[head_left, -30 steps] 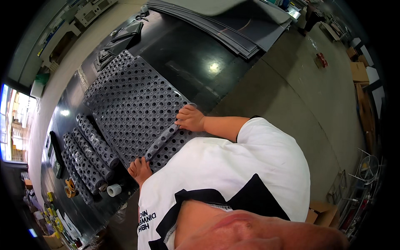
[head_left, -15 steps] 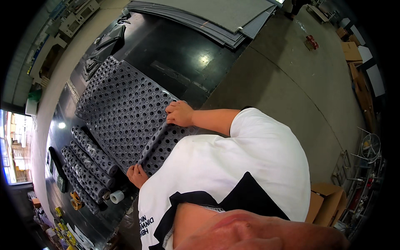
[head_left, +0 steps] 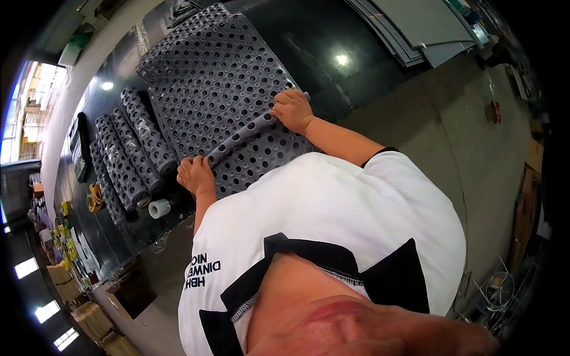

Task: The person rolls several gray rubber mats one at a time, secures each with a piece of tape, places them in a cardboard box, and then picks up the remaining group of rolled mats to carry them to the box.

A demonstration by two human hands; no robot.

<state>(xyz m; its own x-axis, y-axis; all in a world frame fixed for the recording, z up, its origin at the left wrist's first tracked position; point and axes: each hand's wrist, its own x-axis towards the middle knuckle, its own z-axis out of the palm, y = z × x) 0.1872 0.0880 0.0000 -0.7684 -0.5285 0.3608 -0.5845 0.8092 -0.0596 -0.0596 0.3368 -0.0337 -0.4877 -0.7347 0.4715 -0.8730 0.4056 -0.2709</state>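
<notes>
A grey mat [head_left: 208,89] full of round holes lies spread over the dark table, its near edge curled into a narrow roll across the sheet. My left hand [head_left: 197,176] is closed on the left end of that roll. At the right end, my right hand [head_left: 291,111] has its fingers wrapped over the roll. Another stretch of perforated mat [head_left: 255,160] shows between the roll and my body. Left of the mat lie several rolled mats [head_left: 142,133] in clear wrap, side by side.
A roll of clear film [head_left: 159,208] and yellow tape rolls [head_left: 94,199] sit by the rolled mats. Flat grey sheets [head_left: 427,26] are stacked at the far right of the black table [head_left: 279,26]. Concrete floor [head_left: 439,130] runs along the right side.
The view has shifted, so the table appears higher and turned. Both hands have moved forward along the mat, and its near edge is now curled into a clearer roll.
</notes>
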